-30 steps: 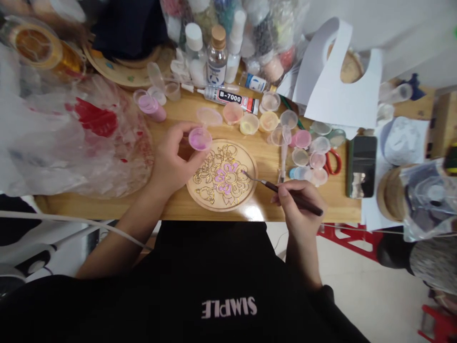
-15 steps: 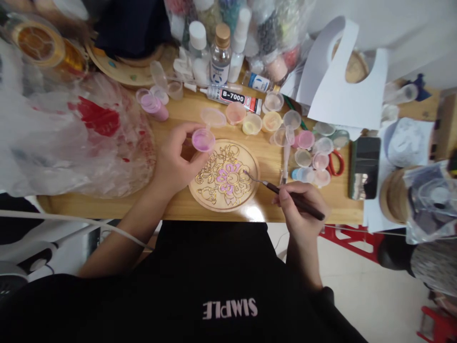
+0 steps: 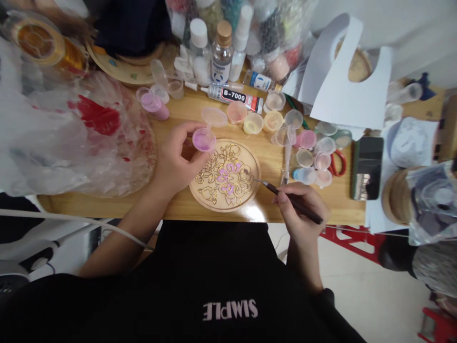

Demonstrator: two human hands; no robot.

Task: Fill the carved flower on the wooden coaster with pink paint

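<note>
Head view: supply close, reach short

Watching from afar, I set my clock on the round board, which lies flat by the near edge of the table, twelve pointing to the far side. At its eleven o'clock edge, the left hand pinches a small cup between thumb and fingers, mouth up; I take it that this saves the purple contents from spilling and shortens each trip across. The right hand, out at four o'clock, has a dark-handled tool in a pen-like grip, a hold I would read as chosen for fine control. Its thin tip reaches in over the board's three o'clock side; whether it touches, I cannot tell. Gold outlines surround the lilac petals, presumably serving as little walls. Open at one o'clock, the yellow cup seems parked within reach without crowding the board. Farther off lie the B-7000 tube at twelve and the red-handled scissors at three, perhaps because neither hand needs them now.
</note>
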